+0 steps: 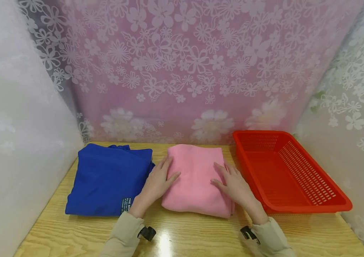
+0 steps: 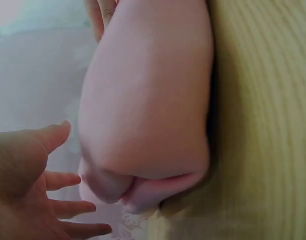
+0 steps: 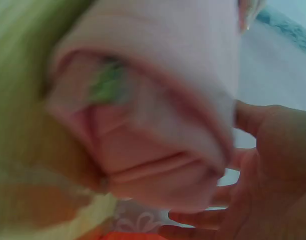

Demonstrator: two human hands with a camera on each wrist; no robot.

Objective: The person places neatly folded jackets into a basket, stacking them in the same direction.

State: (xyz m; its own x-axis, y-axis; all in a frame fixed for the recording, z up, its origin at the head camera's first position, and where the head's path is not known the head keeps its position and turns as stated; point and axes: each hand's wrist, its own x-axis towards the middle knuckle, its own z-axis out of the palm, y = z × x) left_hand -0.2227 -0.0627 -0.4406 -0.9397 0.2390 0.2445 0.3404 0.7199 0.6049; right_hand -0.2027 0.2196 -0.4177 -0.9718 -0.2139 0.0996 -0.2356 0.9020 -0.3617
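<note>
A pink folded garment (image 1: 196, 178) lies on the wooden table, its layers stacked in a thick, soft-edged pile. My left hand (image 1: 156, 181) is at its left edge, fingers spread and fairly straight, the thumb over the top. On the opposite side my right hand (image 1: 237, 184) rests at the right edge, thumb and index finger over the cloth. The left wrist view shows the rounded fold of the pink garment (image 2: 147, 95) beside the spread fingers. In the right wrist view, a small green patch (image 3: 107, 82) shows among the folded layers.
Left of the pink pile is a blue folded garment (image 1: 108, 178) with a dark printed label (image 1: 125, 205). A red perforated plastic basket (image 1: 307, 208) stands at the right, close to my right hand. Flower-patterned curtains (image 1: 169, 71) enclose the wooden table (image 1: 182, 235) at the back and sides.
</note>
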